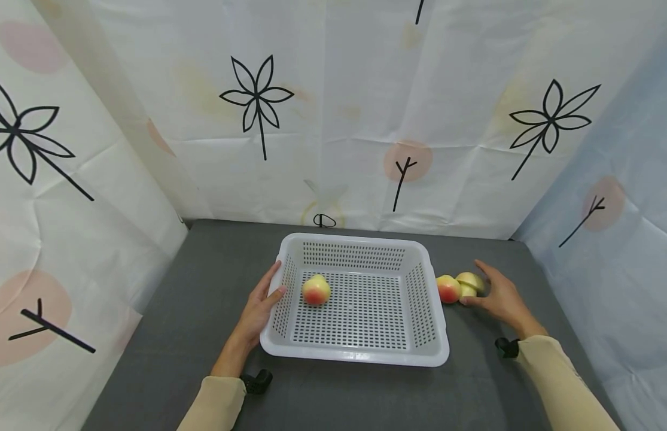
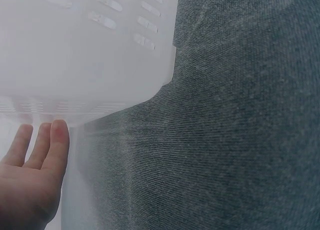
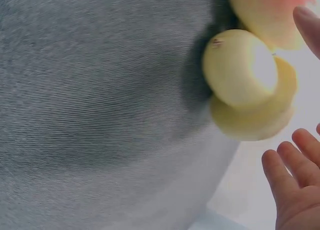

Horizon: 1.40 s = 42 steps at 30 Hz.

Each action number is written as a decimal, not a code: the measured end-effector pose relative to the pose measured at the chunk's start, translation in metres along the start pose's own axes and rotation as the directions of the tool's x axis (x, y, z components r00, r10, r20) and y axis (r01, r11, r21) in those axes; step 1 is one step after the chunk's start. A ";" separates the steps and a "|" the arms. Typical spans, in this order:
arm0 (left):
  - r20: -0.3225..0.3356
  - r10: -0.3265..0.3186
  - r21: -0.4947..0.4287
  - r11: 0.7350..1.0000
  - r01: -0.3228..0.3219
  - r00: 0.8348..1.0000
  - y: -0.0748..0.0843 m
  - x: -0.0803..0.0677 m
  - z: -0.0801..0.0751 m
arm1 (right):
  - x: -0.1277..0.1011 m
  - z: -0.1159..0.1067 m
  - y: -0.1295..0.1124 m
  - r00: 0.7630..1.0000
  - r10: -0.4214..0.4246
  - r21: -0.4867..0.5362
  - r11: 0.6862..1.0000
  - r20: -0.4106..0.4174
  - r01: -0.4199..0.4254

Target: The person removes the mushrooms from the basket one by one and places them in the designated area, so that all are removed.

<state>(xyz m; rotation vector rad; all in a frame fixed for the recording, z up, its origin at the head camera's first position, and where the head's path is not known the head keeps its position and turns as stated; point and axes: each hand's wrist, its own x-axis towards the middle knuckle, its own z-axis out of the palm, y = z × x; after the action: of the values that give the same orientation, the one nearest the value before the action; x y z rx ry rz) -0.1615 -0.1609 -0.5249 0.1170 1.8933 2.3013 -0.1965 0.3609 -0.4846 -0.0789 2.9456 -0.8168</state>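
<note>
A white plastic basket (image 1: 360, 357) with slotted walls and floor sits in the middle of the table. Inside it, toward the left, lies a round yellow fruit with a red blush (image 1: 316, 291). My left hand (image 1: 256, 311) rests at the basket's left side, its straight fingers (image 2: 56, 142) against the outer wall. Right of the basket, a pale yellow mushroom (image 1: 469, 284) lies beside a second yellow-and-red fruit (image 1: 448, 288). My right hand (image 1: 499, 299) is spread around the mushroom; thumb and fingers (image 3: 280, 175) stand apart from each other in the right wrist view.
A dark grey cloth (image 1: 333, 398) covers the table. White curtains with drawn flowers (image 1: 333, 120) stand along the back and both sides. The second fruit lies close to the basket's right wall.
</note>
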 end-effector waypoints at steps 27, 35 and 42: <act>0.008 0.004 0.002 1.000 -0.005 1.000 -0.002 0.000 -0.001 | -0.013 -0.036 -0.089 0.985 -0.171 0.080 0.982 -0.039 0.173; 0.003 0.011 0.005 1.000 -0.011 1.000 -0.001 0.000 -0.001 | -0.011 -0.028 -0.120 0.972 -0.233 0.122 0.964 -0.026 0.235; 0.005 0.005 -0.002 1.000 -0.005 1.000 -0.001 0.000 -0.001 | -0.004 -0.007 -0.140 0.955 -0.297 0.158 0.942 -0.012 0.295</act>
<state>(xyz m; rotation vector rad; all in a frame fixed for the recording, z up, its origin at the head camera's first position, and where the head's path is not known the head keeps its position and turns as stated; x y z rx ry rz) -0.1612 -0.1614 -0.5258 0.1275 1.8907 2.3043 -0.1893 0.2449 -0.4064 -0.5250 2.8833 -1.0796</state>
